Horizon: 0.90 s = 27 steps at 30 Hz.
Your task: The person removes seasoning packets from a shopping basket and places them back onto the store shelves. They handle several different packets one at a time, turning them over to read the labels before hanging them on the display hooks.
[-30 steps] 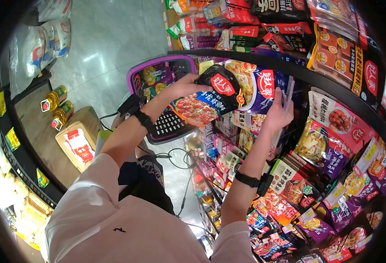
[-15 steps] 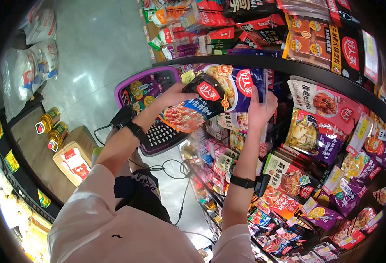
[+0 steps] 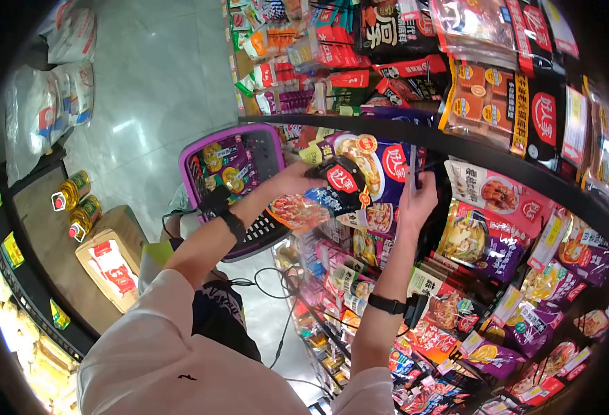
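Glossy black pouch (image 3: 332,190), pinched at 1 corner by the left hand (image 3: 292,181), could slip and fall below the shelf rail (image 3: 456,149) while the right hand (image 3: 418,200) grips 1 purple pouch (image 3: 377,162) there.

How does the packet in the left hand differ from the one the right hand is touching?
The dark packet in the left hand is mostly black with a red food picture and hangs tilted, off the shelf. The purple packet at the right hand is purple-blue with a pale food picture, looks larger and stands on the shelf row. Both carry the same red round logo.
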Available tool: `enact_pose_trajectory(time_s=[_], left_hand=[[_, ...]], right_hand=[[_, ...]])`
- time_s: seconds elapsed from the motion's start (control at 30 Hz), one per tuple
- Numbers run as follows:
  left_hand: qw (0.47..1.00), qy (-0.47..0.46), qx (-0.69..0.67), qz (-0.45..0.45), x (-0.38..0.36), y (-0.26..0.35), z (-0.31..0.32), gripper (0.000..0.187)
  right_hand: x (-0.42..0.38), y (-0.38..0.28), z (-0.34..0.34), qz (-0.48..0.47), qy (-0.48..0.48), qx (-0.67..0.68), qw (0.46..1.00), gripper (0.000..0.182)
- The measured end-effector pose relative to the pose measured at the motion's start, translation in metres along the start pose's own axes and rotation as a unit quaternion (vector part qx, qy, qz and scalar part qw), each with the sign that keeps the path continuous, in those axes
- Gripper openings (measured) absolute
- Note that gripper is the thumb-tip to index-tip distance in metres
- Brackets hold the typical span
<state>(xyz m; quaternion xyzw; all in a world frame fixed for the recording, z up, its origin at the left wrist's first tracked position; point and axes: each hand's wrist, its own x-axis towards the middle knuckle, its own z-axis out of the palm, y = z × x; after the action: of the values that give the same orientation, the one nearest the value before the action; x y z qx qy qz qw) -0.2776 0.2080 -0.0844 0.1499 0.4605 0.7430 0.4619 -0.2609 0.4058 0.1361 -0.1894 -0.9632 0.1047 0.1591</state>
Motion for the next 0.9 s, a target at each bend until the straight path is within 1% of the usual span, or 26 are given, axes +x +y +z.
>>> enact_pose_trajectory(time_s=[0.07,0.1,0.13,0.17,0.23,0.27,0.37,0.47,0.57,0.67,0.77,0.8,0.87,0.9], left_hand=[[0.994,0.048,0.052,0.085,0.012,-0.002,0.006,0.062],[0.986,0.071,0.079,0.126,0.019,-0.004,0.010,0.062],[0.984,0.075,0.081,0.136,0.029,-0.005,0.011,0.060],[0.986,0.071,0.088,0.126,0.036,-0.006,0.007,0.057],[0.987,0.064,0.102,0.104,0.039,0.015,-0.002,0.051],[0.992,0.030,0.120,0.031,0.051,0.007,-0.009,0.049],[0.991,0.026,0.129,0.014,0.076,-0.017,-0.016,0.049],[0.993,0.027,0.109,0.024,0.070,-0.013,-0.018,0.053],[0.988,0.007,0.149,-0.038,0.051,0.015,-0.017,0.052],[0.991,0.015,0.095,0.092,0.037,-0.009,-0.014,0.052],[0.976,0.019,0.162,0.143,0.023,-0.026,-0.013,0.051],[0.980,0.000,0.178,0.089,0.016,-0.026,-0.015,0.052],[0.987,-0.017,0.161,0.013,-0.003,-0.026,-0.018,0.052],[0.987,-0.026,0.154,-0.026,-0.015,-0.027,-0.019,0.052]], right_hand=[[0.005,0.004,-0.007,0.016,-0.003,-0.030,0.999,0.019],[0.007,0.002,-0.009,0.009,0.012,-0.077,0.997,0.020],[0.008,0.005,-0.009,0.012,0.012,-0.079,0.997,0.020],[0.010,0.008,-0.008,0.015,0.013,-0.080,0.997,0.019],[0.014,0.017,-0.002,0.014,-0.002,-0.079,0.997,0.020],[0.016,0.021,0.001,0.015,-0.008,-0.078,0.997,0.021],[0.022,0.028,0.010,0.005,0.014,-0.067,0.998,0.026],[0.022,0.019,0.007,0.006,0.005,-0.054,0.999,0.017],[0.025,0.008,0.005,0.033,-0.019,-0.093,0.995,0.018],[0.026,0.015,0.007,0.029,-0.026,-0.107,0.994,0.020],[0.024,0.018,0.010,0.034,-0.016,-0.092,0.995,0.021],[0.024,0.015,0.008,0.038,-0.020,-0.092,0.995,0.021],[0.023,0.007,0.005,0.047,-0.026,-0.088,0.995,0.022],[0.022,0.007,0.006,0.032,-0.026,-0.091,0.995,0.022]])
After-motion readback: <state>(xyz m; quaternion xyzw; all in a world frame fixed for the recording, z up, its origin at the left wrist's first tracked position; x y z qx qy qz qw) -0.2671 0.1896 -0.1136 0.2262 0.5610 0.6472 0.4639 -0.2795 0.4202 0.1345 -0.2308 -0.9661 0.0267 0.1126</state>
